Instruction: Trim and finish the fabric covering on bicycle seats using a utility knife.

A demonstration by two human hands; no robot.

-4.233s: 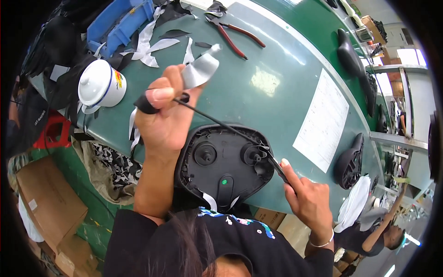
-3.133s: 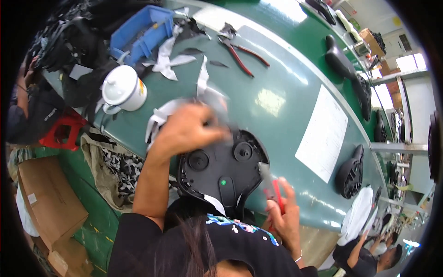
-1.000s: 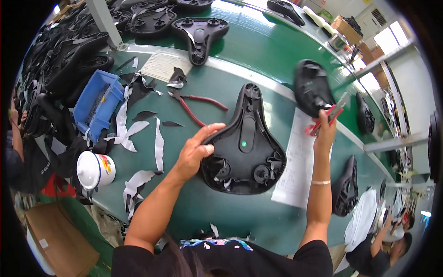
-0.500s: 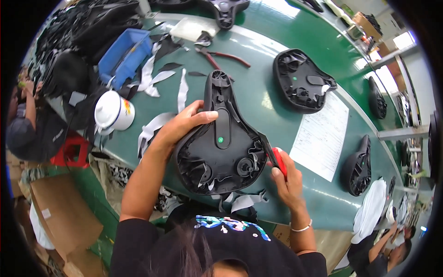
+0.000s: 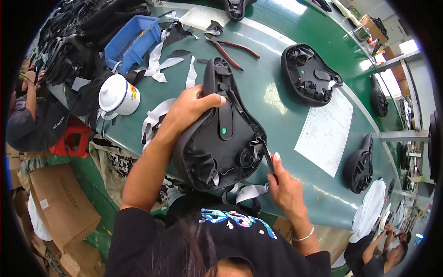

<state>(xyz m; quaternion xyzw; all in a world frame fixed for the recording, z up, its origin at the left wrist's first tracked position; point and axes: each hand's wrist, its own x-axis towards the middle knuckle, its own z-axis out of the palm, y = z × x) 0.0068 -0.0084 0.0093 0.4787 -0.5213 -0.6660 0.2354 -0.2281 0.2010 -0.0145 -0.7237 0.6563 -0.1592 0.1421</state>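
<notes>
A black bicycle saddle (image 5: 210,150) is held upside down over the near edge of the green table, its narrow nose pointing away from me. My left hand (image 5: 196,104) grips its left side near the nose, thumb on the underside and fingers around the rim. At the saddle's right rim, my right hand (image 5: 287,187) closes on a slim red-handled tool (image 5: 272,158). Its working end is beside a dark strip of cover material at the edge, and I cannot make out its exact kind. Loose folds of cover show inside the rim.
Red-handled pliers (image 5: 230,51), a blue bin (image 5: 131,46), a white enamel mug (image 5: 121,97) and fabric scraps (image 5: 161,67) lie on the table. Another saddle (image 5: 310,76) overlaps a paper sheet (image 5: 325,134); a further saddle (image 5: 360,168) is at right. Co-workers are at both sides.
The saddle has tilted, its right side rising. My right hand has turned along the right rim, and less of the red handle shows. My left hand keeps its grip.
</notes>
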